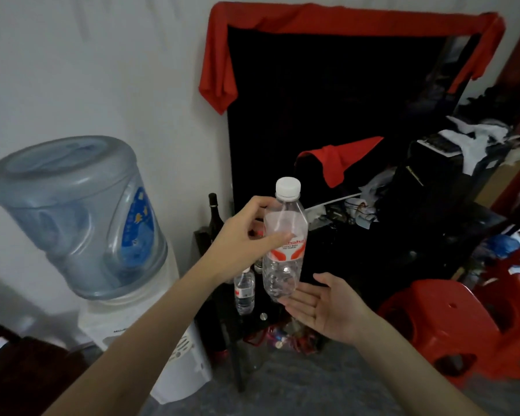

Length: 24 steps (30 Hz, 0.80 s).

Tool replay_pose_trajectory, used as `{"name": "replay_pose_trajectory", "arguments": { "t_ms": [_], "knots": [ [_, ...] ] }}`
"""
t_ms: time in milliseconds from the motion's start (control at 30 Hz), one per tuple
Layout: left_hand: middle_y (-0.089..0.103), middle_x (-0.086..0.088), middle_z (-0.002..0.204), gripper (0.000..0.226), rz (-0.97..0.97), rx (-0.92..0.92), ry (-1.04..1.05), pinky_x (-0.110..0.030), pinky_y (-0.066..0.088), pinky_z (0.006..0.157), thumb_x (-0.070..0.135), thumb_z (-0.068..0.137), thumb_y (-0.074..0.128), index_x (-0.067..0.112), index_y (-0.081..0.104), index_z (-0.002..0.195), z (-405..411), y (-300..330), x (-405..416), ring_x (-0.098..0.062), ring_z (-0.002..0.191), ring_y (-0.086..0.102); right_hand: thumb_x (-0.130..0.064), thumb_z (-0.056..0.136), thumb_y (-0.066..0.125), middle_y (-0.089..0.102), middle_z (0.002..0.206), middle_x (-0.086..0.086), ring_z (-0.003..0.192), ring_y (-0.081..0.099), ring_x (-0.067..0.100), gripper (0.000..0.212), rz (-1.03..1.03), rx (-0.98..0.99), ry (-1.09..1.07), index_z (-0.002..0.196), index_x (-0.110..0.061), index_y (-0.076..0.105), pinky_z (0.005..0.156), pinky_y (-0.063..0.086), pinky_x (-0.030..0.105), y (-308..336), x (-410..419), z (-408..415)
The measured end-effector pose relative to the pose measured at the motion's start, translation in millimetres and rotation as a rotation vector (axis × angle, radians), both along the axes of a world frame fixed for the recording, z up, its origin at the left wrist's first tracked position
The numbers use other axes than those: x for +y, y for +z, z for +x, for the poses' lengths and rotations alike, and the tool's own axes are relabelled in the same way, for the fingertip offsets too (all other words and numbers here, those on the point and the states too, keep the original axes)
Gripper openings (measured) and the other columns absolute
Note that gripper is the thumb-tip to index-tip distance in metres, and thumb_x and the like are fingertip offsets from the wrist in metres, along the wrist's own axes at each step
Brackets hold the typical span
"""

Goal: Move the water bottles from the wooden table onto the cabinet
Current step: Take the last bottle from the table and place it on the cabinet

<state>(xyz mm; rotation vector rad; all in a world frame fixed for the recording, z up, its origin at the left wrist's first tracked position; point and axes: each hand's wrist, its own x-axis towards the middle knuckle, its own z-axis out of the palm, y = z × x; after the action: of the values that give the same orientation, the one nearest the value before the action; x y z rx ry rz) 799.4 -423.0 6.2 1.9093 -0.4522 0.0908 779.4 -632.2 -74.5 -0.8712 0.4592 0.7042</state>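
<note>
Here, left hand (246, 235) around upright water bottle (284, 244).

Water dispenser (138, 325) with blue jug (72, 217), dark wine bottle (215, 214), red plastic stools (451, 325), red cloth (336, 19).

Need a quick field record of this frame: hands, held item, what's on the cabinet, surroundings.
left hand: grip closed around the held bottle's upper body
right hand: open, palm up, under the bottle's base
held bottle: clear, white cap, red label, roughly upright
small bottle: standing on the dark cabinet
water dispenser: left of the cabinet
red stool: right
</note>
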Motion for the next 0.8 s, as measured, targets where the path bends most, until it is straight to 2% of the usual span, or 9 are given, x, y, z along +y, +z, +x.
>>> {"name": "replay_pose_trajectory", "arguments": {
  "t_ms": [133,267,400,533,667,800],
  "knots": [
    [0.065,0.015,0.12,0.049,0.007,0.015,-0.061,-0.029,0.059,0.089,0.053,0.079,0.073,0.043,0.054,0.123,46,-7,-10,-0.006,0.108,0.067,-0.033,0.101,0.04,0.07,0.115,0.026,0.1,0.071,0.038,0.049,-0.037,0.03,-0.052,0.123,0.006,0.059,0.086,0.055,0.043,-6,-8,38],
    [0.066,0.014,0.118,0.048,0.041,0.037,-0.131,-0.038,0.06,0.091,0.053,0.076,0.074,0.046,0.054,0.118,101,-6,-20,-0.007,0.107,0.068,-0.034,0.1,0.039,0.069,0.117,0.024,0.104,0.07,0.037,0.05,-0.049,0.023,-0.109,0.122,0.006,0.06,0.092,0.053,0.043,-10,-17,76],
    [0.066,0.015,0.12,0.05,0.095,0.058,-0.223,-0.041,0.058,0.095,0.056,0.073,0.075,0.048,0.055,0.118,160,7,-28,-0.007,0.108,0.068,-0.037,0.101,0.035,0.069,0.117,0.026,0.107,0.068,0.037,0.055,-0.033,0.019,-0.203,0.123,0.007,0.06,0.086,0.054,0.043,-5,-25,116],
    [0.066,0.014,0.12,0.059,0.12,0.051,-0.323,-0.042,0.058,0.096,0.055,0.072,0.076,0.042,0.054,0.125,209,12,-36,-0.009,0.11,0.067,-0.039,0.101,0.034,0.069,0.117,0.026,0.11,0.066,0.037,0.056,-0.058,0.033,-0.297,0.123,0.006,0.06,0.082,0.053,0.043,-3,-29,152],
    [0.066,0.009,0.123,0.068,0.162,0.063,-0.422,-0.044,0.059,0.094,0.055,0.071,0.079,0.036,0.053,0.131,249,-2,-45,-0.012,0.111,0.068,-0.039,0.101,0.032,0.069,0.117,0.025,0.111,0.065,0.036,0.056,-0.063,0.081,-0.37,0.123,0.005,0.061,0.086,0.052,0.042,-21,-29,175],
    [0.069,0.012,0.12,0.067,0.259,0.042,-0.486,-0.041,0.057,0.098,0.054,0.073,0.079,0.034,0.054,0.132,278,-21,-49,-0.002,0.113,0.065,-0.039,0.102,0.03,0.071,0.112,0.025,0.106,0.066,0.037,0.055,-0.059,0.163,-0.439,0.119,0.004,0.061,0.08,0.052,0.042,-49,-29,189]
  ]
}}
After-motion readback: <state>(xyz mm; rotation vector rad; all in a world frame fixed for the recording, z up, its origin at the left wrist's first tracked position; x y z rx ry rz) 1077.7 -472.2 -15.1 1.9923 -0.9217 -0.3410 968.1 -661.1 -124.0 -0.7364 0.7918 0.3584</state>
